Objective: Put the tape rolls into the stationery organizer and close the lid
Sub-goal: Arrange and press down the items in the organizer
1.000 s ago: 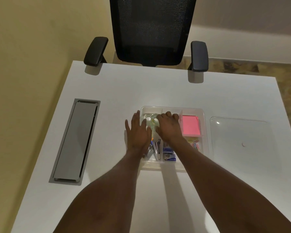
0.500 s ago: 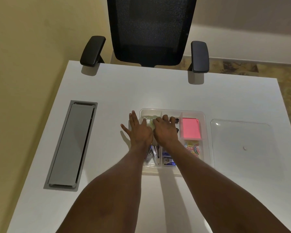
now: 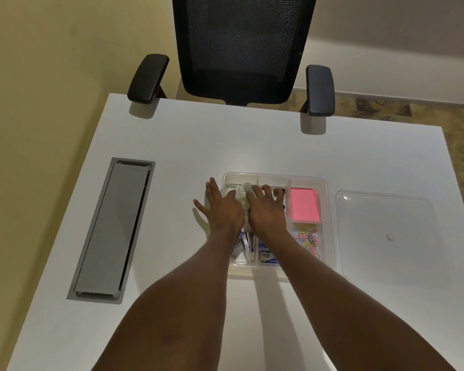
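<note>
While both hands lie palm-down over the far-left compartment of the stationery organizer (image 3: pixel 275 180), a clear tape roll (image 3: pixel 243 193) shows between them, sitting in that compartment under their fingertips. The left hand (image 3: pixel 221 211) is spread flat, fingers splayed — its thumb and outer fingers reach past the organizer's left wall over the bare desk (image 3: pixel 172 145). The right hand (image 3: pixel 267 210) is also flat with fingers loosely apart, resting across the tape roll and the divider to its right; neither hand is pinching anything that can be made out, and how much of the roll they press on is hidden.

Just right of the hands, a pink sticky-note pad (image 3: pixel 303 204) fills the far-right compartment, with coloured paper clips (image 3: pixel 307 239) in the one nearer the person. Under the wrists sit what look like staplers (image 3: pixel 243 246) and a small blue box (image 3: pixel 265 257).

Off the organizer, the clear lid (image 3: pixel 386 231) lies flat on the desk just beside its right wall. A grey cable hatch (image 3: pixel 113 228) is set into the desk well to the left, and a black mesh office chair (image 3: pixel 239 46) stands at the far edge.
</note>
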`<state>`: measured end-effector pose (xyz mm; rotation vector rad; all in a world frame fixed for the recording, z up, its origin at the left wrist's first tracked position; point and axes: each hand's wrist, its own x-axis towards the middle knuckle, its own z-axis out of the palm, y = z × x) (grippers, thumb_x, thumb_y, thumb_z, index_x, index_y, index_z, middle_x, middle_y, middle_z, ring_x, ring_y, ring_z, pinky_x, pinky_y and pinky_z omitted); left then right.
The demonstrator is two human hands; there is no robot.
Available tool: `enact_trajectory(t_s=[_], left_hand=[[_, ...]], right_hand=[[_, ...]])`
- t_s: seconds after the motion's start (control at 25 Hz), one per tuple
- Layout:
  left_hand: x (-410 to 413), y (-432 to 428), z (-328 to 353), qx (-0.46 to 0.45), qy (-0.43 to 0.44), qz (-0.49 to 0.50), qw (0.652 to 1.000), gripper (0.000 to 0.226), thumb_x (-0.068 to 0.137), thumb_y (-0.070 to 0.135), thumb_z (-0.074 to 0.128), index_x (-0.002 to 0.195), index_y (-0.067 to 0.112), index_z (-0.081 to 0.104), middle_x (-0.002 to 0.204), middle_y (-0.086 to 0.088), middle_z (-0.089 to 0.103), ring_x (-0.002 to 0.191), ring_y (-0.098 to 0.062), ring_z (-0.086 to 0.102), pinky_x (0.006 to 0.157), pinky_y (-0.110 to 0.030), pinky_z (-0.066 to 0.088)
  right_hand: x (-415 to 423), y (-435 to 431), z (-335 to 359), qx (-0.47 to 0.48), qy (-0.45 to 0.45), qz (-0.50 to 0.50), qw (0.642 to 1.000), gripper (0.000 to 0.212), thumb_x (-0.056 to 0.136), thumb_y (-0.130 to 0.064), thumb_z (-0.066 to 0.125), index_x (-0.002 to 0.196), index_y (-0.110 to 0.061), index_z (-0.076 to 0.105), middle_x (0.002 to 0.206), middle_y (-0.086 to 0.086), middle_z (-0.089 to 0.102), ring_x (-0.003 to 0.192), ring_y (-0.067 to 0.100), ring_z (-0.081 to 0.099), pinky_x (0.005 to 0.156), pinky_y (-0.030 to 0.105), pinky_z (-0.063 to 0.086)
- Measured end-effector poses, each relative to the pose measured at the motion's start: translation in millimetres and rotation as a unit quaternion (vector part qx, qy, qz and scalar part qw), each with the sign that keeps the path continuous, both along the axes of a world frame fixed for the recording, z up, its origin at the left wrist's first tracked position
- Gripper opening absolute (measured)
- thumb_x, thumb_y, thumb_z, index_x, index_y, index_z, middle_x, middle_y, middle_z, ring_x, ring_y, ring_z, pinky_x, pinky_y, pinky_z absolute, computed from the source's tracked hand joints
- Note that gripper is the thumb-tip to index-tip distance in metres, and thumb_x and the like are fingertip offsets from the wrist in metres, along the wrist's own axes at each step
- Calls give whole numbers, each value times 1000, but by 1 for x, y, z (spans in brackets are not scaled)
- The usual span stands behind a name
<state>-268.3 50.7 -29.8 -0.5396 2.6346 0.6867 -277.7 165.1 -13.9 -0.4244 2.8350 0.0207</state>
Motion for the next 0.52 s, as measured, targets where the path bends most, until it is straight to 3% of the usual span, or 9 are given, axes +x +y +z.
enact_trajectory(t_s=[0.36,0.52], left_hand=[[-1,0,6,30,-22,-1,999,44,112,37,34,151,38,53,180,-5,-7,167,-24,-12,126,-72,-9],[3,-5,8,9,-1,-20,1000,43,111,31,37,150,33,54,179,-8,-1,168,-24,-7,128,-71,-5]], right_hand=[[7,3,1,-5,-22,9,1000,54,100,-31,47,152,-22,35,163,2,32,151,28,25,120,53,16],[10,8,7,-37,42,-31,998,44,93,-13,54,137,-18,56,149,5,52,140,29,42,114,51,26]])
